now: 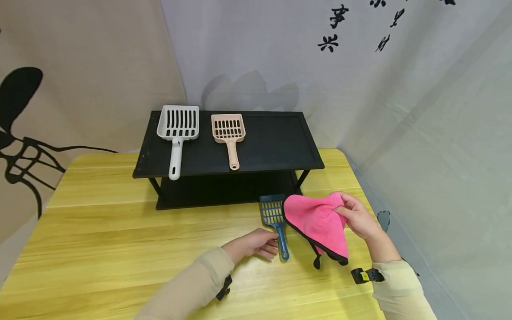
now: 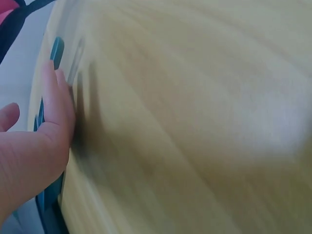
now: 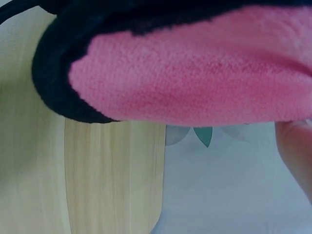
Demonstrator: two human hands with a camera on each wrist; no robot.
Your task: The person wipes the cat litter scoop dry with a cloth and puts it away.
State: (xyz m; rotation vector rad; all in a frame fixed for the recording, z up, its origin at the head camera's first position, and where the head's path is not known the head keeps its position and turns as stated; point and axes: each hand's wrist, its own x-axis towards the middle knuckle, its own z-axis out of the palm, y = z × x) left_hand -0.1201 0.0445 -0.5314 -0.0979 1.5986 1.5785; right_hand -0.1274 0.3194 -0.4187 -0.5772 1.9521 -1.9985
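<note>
A blue litter scoop lies on the wooden table, its slotted head close to the rack's lower shelf. Beside its handle is my left hand, fingers extended; in the left wrist view the thumb stands apart from the fingers and part of the scoop is hidden behind the hand. My right hand pinches a pink cloth with black edging and a black hanging loop. That cloth hangs just right of the scoop, over the table. In the right wrist view the cloth covers most of the hand.
Behind the hands stands a black two-tier rack. A white litter scoop and a pale pink litter scoop lie on its top, handles toward me. The wooden table ends at the right near a pale curtain.
</note>
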